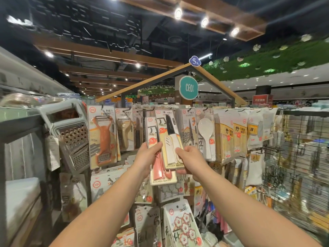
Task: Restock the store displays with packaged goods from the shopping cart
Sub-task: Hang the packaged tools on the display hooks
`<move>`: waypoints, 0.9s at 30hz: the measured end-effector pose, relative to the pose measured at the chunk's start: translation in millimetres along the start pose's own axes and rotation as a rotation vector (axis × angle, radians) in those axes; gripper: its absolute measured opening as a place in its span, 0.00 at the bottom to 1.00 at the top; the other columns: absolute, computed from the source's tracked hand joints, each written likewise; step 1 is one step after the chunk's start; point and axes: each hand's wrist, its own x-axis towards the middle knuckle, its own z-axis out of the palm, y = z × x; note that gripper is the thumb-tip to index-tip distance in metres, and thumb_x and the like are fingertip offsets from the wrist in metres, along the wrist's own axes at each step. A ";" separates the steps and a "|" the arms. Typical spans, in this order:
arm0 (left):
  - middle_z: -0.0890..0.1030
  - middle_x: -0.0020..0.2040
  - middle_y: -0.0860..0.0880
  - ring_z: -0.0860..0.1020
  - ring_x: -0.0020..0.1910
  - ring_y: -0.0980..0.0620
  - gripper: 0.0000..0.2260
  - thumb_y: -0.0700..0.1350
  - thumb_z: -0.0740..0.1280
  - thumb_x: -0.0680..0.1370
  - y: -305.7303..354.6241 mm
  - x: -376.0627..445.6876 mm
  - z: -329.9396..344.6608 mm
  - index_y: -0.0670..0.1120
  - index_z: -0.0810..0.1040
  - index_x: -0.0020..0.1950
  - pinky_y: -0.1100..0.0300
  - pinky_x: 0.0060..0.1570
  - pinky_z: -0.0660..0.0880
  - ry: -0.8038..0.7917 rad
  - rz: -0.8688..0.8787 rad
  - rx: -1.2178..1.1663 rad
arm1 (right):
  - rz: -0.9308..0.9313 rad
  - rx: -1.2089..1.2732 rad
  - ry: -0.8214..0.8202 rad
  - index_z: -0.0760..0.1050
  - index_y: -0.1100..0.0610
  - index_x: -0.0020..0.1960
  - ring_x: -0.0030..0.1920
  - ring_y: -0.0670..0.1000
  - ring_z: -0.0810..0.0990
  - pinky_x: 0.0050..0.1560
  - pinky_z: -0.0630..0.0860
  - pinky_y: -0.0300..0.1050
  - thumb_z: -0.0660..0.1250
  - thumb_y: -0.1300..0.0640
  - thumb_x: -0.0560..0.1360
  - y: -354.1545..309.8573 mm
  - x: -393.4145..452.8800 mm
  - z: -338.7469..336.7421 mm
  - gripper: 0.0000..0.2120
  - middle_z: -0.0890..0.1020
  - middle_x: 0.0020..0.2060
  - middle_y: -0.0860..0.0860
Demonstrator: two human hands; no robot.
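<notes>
Two carded knife packs are being held up against the top row of the hanging display, presumably so their header holes can be lined up with a peg. The white-handled knife pack (pixel 170 139) is being pinched at its lower edge by the right hand (pixel 188 157); the red-handled knife pack (pixel 160 164) is being gripped by the left hand (pixel 149 154), fingers curled round its side. Both long axes are being kept near upright, leaning slightly left, blades pointing up.
</notes>
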 end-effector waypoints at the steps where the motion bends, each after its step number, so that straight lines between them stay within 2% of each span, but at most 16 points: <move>1: 0.85 0.49 0.44 0.84 0.45 0.46 0.06 0.42 0.69 0.79 0.4 1.0 -0.5 0.45 0.74 0.55 0.49 0.49 0.81 0.002 0.007 0.007 | -0.006 0.004 0.015 0.76 0.59 0.58 0.49 0.57 0.85 0.31 0.80 0.42 0.62 0.52 0.81 -0.4 3.1 -0.8 0.12 0.83 0.52 0.63; 3: 0.84 0.50 0.43 0.84 0.46 0.45 0.07 0.42 0.68 0.79 -0.1 2.6 -2.7 0.45 0.73 0.56 0.48 0.49 0.81 0.005 0.010 0.030 | -0.018 0.018 0.053 0.74 0.58 0.62 0.49 0.56 0.84 0.29 0.78 0.40 0.61 0.52 0.81 1.0 8.6 -2.2 0.14 0.83 0.52 0.60; 5: 0.84 0.50 0.42 0.84 0.43 0.47 0.06 0.42 0.68 0.80 0.9 2.7 -6.5 0.46 0.73 0.55 0.51 0.43 0.81 0.005 0.000 0.033 | -0.027 0.017 0.094 0.72 0.58 0.66 0.48 0.57 0.84 0.29 0.78 0.39 0.61 0.52 0.81 4.4 15.3 -4.5 0.16 0.82 0.53 0.59; 7: 0.85 0.49 0.43 0.84 0.40 0.49 0.06 0.42 0.68 0.80 3.0 4.2 -12.0 0.46 0.74 0.56 0.55 0.38 0.80 0.014 -0.006 0.030 | -0.030 -0.001 0.134 0.69 0.58 0.69 0.43 0.56 0.82 0.26 0.75 0.37 0.60 0.52 0.81 6.5 19.6 -7.7 0.18 0.80 0.51 0.57; 10: 0.85 0.49 0.42 0.83 0.40 0.49 0.10 0.43 0.68 0.80 6.6 7.8 -20.2 0.44 0.74 0.59 0.56 0.37 0.79 0.030 -0.008 0.042 | -0.045 -0.049 0.159 0.67 0.59 0.72 0.33 0.53 0.82 0.23 0.73 0.38 0.60 0.51 0.81 10.3 29.3 -12.0 0.22 0.81 0.54 0.59; 13: 0.84 0.44 0.45 0.83 0.37 0.49 0.09 0.43 0.68 0.80 8.9 11.5 -26.6 0.43 0.74 0.59 0.55 0.38 0.78 0.044 -0.017 0.036 | -0.100 -0.086 0.169 0.69 0.58 0.71 0.29 0.50 0.84 0.34 0.81 0.52 0.59 0.48 0.80 8.8 37.1 -11.8 0.23 0.80 0.58 0.58; 15: 0.84 0.41 0.46 0.83 0.36 0.50 0.07 0.43 0.68 0.80 10.4 12.6 -29.8 0.43 0.74 0.56 0.56 0.37 0.78 0.056 -0.011 0.035 | -0.112 -0.087 0.173 0.69 0.58 0.71 0.29 0.48 0.84 0.40 0.82 0.57 0.59 0.48 0.80 7.2 41.3 -11.8 0.23 0.79 0.60 0.57; 17: 0.84 0.40 0.47 0.82 0.35 0.51 0.05 0.42 0.67 0.80 10.4 13.0 -32.4 0.43 0.75 0.55 0.56 0.37 0.78 0.057 -0.007 0.035 | -0.102 -0.089 0.180 0.68 0.59 0.71 0.26 0.45 0.81 0.37 0.83 0.54 0.59 0.48 0.81 3.3 43.9 -10.6 0.23 0.76 0.54 0.53; 18: 0.84 0.39 0.47 0.82 0.35 0.51 0.05 0.42 0.67 0.81 10.6 12.8 -33.2 0.43 0.75 0.55 0.57 0.37 0.78 0.051 -0.008 0.036 | -0.084 -0.074 0.173 0.67 0.59 0.72 0.25 0.44 0.81 0.34 0.82 0.49 0.60 0.49 0.81 2.1 45.5 -10.8 0.23 0.73 0.52 0.53; 19: 0.84 0.39 0.47 0.83 0.35 0.51 0.05 0.42 0.67 0.81 10.8 13.2 -33.7 0.43 0.75 0.55 0.57 0.37 0.78 0.046 -0.008 0.038 | -0.058 -0.036 0.157 0.67 0.60 0.72 0.25 0.44 0.81 0.32 0.81 0.46 0.61 0.48 0.81 1.5 48.0 -11.6 0.24 0.73 0.53 0.53; 22: 0.85 0.38 0.48 0.83 0.34 0.52 0.07 0.42 0.67 0.81 13.8 13.0 -34.1 0.42 0.75 0.57 0.59 0.34 0.78 0.027 -0.001 0.051 | 0.021 0.040 0.114 0.67 0.60 0.72 0.30 0.49 0.84 0.29 0.80 0.41 0.64 0.48 0.80 -1.5 53.2 -16.8 0.26 0.77 0.64 0.57; 24: 0.85 0.36 0.49 0.83 0.32 0.53 0.07 0.42 0.67 0.81 17.2 13.1 -33.3 0.42 0.75 0.57 0.61 0.30 0.78 0.016 0.012 0.059 | 0.046 0.064 0.107 0.68 0.60 0.71 0.32 0.51 0.85 0.26 0.78 0.39 0.67 0.48 0.79 -4.7 53.9 -20.2 0.26 0.78 0.64 0.59; 25: 0.85 0.37 0.48 0.83 0.32 0.54 0.07 0.42 0.67 0.81 18.4 13.7 -32.6 0.42 0.76 0.57 0.62 0.30 0.78 0.013 0.016 0.062 | 0.054 0.089 0.104 0.69 0.60 0.71 0.35 0.52 0.86 0.26 0.77 0.38 0.68 0.48 0.78 -6.7 53.5 -21.4 0.26 0.78 0.63 0.59; 27: 0.85 0.40 0.47 0.83 0.33 0.53 0.08 0.43 0.67 0.80 21.6 14.1 -30.1 0.42 0.76 0.58 0.62 0.30 0.78 0.012 0.024 0.078 | 0.060 0.190 0.095 0.67 0.61 0.72 0.49 0.56 0.85 0.30 0.81 0.40 0.69 0.51 0.78 -11.4 52.6 -22.9 0.27 0.77 0.64 0.59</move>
